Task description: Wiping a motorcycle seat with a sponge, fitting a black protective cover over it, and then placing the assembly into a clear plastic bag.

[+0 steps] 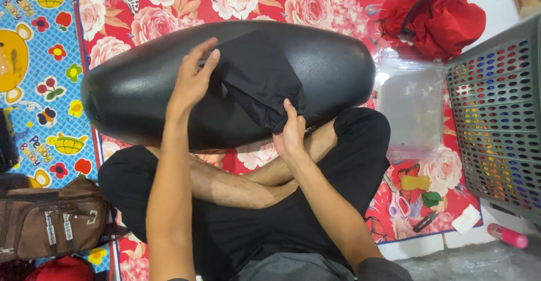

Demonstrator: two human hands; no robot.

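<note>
Lying across the middle of a black motorcycle seat [141,95] is a folded black cloth [260,83], the seat itself resting over the person's crossed legs. Left hand [193,78]: fingers together and nearly flat, pressing the cloth's upper left edge against the seat. Right hand [290,134]: fingers pinched shut on the cloth's lower corner at the seat's near edge. Beneath: a red floral mat [169,5] spread on the floor. Right of the seat: a clear plastic bag [411,103] lying flat, a grey perforated basket [499,112] beside it, a red garment [437,13] above. Left: a blue cartoon-print mat [34,61] and a brown bag [48,222]. Near right corner: a pink bottle [507,236].
</note>
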